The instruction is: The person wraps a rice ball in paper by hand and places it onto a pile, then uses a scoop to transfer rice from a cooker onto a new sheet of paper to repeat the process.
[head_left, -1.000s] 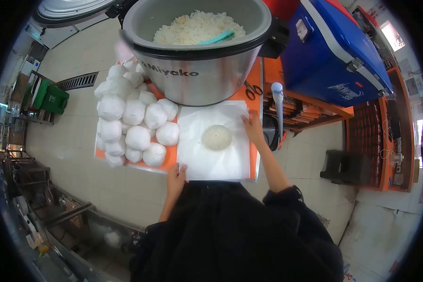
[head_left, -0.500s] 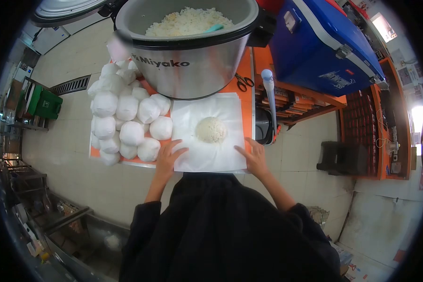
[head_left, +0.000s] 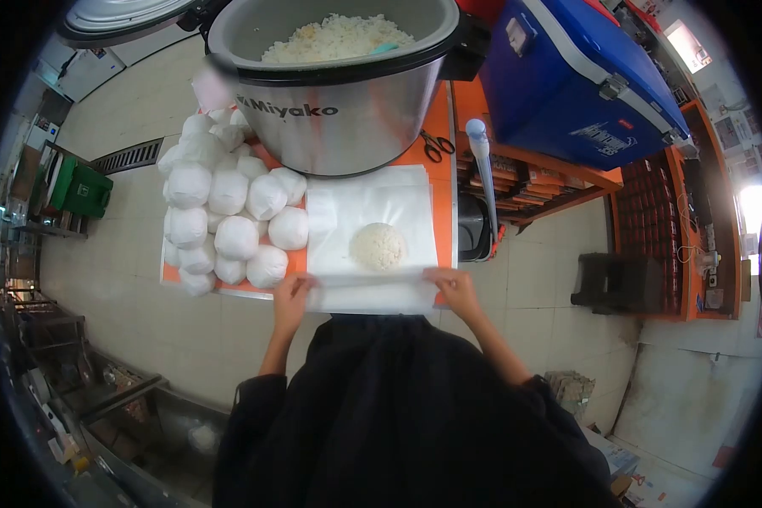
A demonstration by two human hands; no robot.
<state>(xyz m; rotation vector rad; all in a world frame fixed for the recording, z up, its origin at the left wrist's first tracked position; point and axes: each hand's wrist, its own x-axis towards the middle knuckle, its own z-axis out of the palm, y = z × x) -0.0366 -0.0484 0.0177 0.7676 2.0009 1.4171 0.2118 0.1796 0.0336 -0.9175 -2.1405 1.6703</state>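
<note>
A rounded mound of cooked rice point(head_left: 379, 247) sits on a stack of white wrapping paper point(head_left: 368, 199) in front of me. My left hand point(head_left: 293, 293) pinches the near left corner of the top sheet. At the near right corner, my right hand point(head_left: 454, 286) pinches the same sheet. The sheet's near edge is lifted and curls over between the two hands, slightly blurred, just short of the rice. Left of the paper, several round white paper-wrapped bundles point(head_left: 229, 193) are piled up.
A large Miyako rice cooker point(head_left: 339, 127) with its lid raised stands behind the paper, holding rice point(head_left: 334, 38) and a teal utensil. Black scissors point(head_left: 437, 146) lie on the orange table point(head_left: 445, 190). A blue cooler box point(head_left: 576, 85) stands at right.
Both hands, which lay with fingers spread at the paper's sides, have closed on its near corners. The near edge of the top sheet has been raised and folded toward the rice.
</note>
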